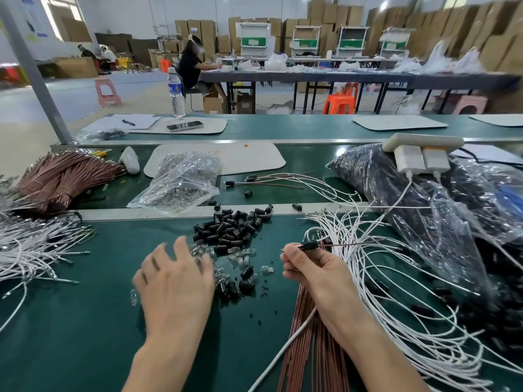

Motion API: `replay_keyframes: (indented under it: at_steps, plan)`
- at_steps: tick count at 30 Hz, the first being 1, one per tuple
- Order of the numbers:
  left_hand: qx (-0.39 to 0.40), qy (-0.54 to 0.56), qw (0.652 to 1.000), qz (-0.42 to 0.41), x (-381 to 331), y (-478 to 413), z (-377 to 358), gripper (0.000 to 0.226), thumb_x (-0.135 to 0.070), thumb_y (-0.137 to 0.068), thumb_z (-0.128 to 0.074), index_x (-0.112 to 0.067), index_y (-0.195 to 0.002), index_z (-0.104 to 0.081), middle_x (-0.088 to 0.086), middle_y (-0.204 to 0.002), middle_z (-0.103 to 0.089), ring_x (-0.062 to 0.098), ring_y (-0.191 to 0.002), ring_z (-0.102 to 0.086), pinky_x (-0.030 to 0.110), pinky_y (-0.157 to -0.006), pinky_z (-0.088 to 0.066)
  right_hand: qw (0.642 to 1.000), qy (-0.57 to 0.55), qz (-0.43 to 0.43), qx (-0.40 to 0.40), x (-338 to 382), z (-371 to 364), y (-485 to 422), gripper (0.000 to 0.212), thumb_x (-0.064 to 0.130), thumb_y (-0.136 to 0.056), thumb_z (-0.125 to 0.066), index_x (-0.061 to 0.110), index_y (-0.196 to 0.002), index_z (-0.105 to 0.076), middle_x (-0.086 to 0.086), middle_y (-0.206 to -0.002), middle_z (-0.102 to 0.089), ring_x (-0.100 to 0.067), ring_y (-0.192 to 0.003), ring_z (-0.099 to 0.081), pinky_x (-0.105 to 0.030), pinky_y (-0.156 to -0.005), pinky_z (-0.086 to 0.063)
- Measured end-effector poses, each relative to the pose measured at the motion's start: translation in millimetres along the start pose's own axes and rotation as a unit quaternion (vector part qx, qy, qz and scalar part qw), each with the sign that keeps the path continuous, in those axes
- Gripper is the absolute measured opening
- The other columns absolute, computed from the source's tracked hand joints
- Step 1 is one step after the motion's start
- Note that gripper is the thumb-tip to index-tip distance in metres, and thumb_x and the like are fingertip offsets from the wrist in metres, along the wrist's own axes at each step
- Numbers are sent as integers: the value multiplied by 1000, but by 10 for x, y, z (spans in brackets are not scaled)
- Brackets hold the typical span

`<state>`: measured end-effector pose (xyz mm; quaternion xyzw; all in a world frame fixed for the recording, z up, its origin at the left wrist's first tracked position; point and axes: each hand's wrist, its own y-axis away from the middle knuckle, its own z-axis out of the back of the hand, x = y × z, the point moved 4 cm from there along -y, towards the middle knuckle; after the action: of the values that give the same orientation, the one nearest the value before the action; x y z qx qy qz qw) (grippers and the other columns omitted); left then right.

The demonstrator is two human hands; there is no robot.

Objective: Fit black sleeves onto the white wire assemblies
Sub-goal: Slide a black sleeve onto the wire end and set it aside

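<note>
A heap of loose black sleeves (233,226) lies on the green bench, with small clear glass bulbs (240,257) scattered in front of it. My right hand (311,267) pinches a black sleeve (310,245) with thin wires running out of it to the right. My left hand (175,281) hovers palm down, fingers spread and blurred, over the bulbs left of the heap, holding nothing. A bundle of white wire assemblies (396,292) spreads out at the right, under and beyond my right hand. A second white bundle (31,250) lies at the left.
Brown wires (305,335) run under my right wrist; a tied brown bundle (59,176) sits far left. A clear bag of parts (181,182) and large bags of black parts (424,205) flank the belt. A power strip with chargers (421,151) rests on the bags. A person sits at a far table.
</note>
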<state>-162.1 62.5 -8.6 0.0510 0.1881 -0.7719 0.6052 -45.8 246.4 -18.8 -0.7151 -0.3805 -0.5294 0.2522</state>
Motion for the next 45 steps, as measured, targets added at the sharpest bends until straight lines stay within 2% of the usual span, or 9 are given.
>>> replay_keyframes:
  at_steps: [5,12,17,20,24,30,33,39,45]
  plan:
    - [41,-66,997,-28,8,-1,-103,37,-38,-106,-33,-19,-129,-55,8,-126,-58,28,-112,-54,39,-91,-44,999,-37,-12,-7,-3,7,-25,20,29,-75,-77,12,-85,-82,-7,-85,-76,-11,-75,-70,-19,-69,-57]
    - [21,114,986,-122,-54,-5,-205,25,-9,-103,-48,-19,-122,-62,-1,-114,-61,18,-104,-50,36,-91,-47,998,-51,-23,-16,-12,19,-32,24,30,-74,-78,8,-85,-81,-8,-84,-76,-10,-75,-70,-18,-68,-57]
    - [-52,199,965,-163,-122,8,-49,22,-12,-103,-53,-15,-120,-66,-6,-109,-68,15,-103,-56,33,-89,-49,997,-69,-30,-20,-19,3,-45,26,25,-76,-76,4,-91,-79,-9,-85,-75,-11,-75,-70,-18,-67,-57]
    - [-77,348,922,-150,-166,40,49,19,-18,-100,-59,-29,-113,-69,-24,-100,-67,4,-101,-60,18,-85,-47,994,-97,-44,-9,-20,-20,-47,19,23,-76,-76,6,-85,-81,-10,-84,-75,-11,-74,-70,-18,-66,-57]
    - [44,547,830,-102,-348,139,-21,19,-17,-96,-67,-34,-104,-72,-15,-96,-75,5,-95,-70,16,-84,-52,992,-111,-56,3,-23,-54,-46,15,23,-75,-76,10,-78,-82,-9,-83,-75,-10,-72,-70,-19,-64,-57]
    - [127,655,741,-73,-502,224,-65,23,-13,-88,-73,-30,-102,-77,-5,-100,-77,11,-96,-72,15,-83,-53,992,-108,-57,14,-41,-81,-52,16,27,-70,-80,13,-77,-82,-8,-81,-75,-9,-70,-70,-19,-64,-57]
    - [126,652,743,-89,-521,259,-41,18,-17,-86,-73,-26,-101,-74,-5,-98,-77,15,-93,-74,22,-84,-57,993,-102,-55,26,-56,-69,-48,24,32,-66,-83,12,-79,-82,-8,-82,-75,-9,-71,-70,-18,-65,-57]
    - [110,633,759,-103,-542,302,-22,28,-6,-91,-71,-34,-97,-71,-10,-95,-76,9,-92,-73,18,-81,-54,993,-101,-54,35,-61,-85,-47,24,32,-65,-82,11,-77,-82,-6,-80,-74,-8,-69,-69,-18,-64,-57]
    - [111,636,754,-120,-562,316,-39,21,-4,-92,-70,-24,-96,-70,-5,-90,-76,8,-87,-72,14,-76,-52,993,-95,-56,39,-61,-91,-39,24,32,-66,-82,11,-79,-82,-5,-78,-74,-9,-70,-69,-18,-64,-57]
